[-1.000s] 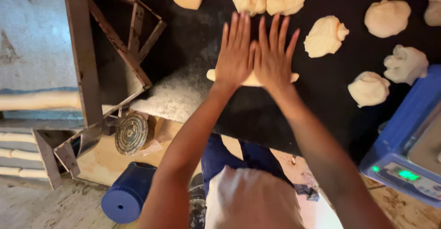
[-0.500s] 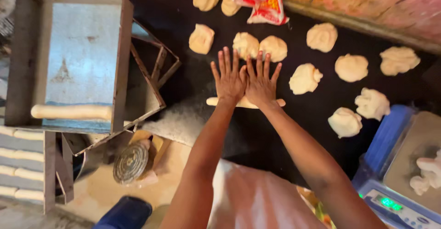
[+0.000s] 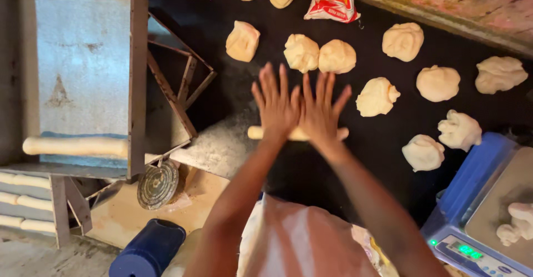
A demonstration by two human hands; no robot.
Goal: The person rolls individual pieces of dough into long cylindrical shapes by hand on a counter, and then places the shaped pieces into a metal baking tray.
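Pale dough roll [image 3: 297,134] lies mid-frame on the black table [image 3: 222,21], pressed under both flat palms. Left hand [image 3: 276,103] and right hand [image 3: 321,110] sit side by side, fingers spread wide. Dough lumps [image 3: 377,96] dot the upper right; a blue scale [image 3: 488,210] sits lower right.

Matt black worktop [image 3: 233,10], soft pale dough roll [image 3: 297,134], glossy plastic scale [image 3: 472,182]
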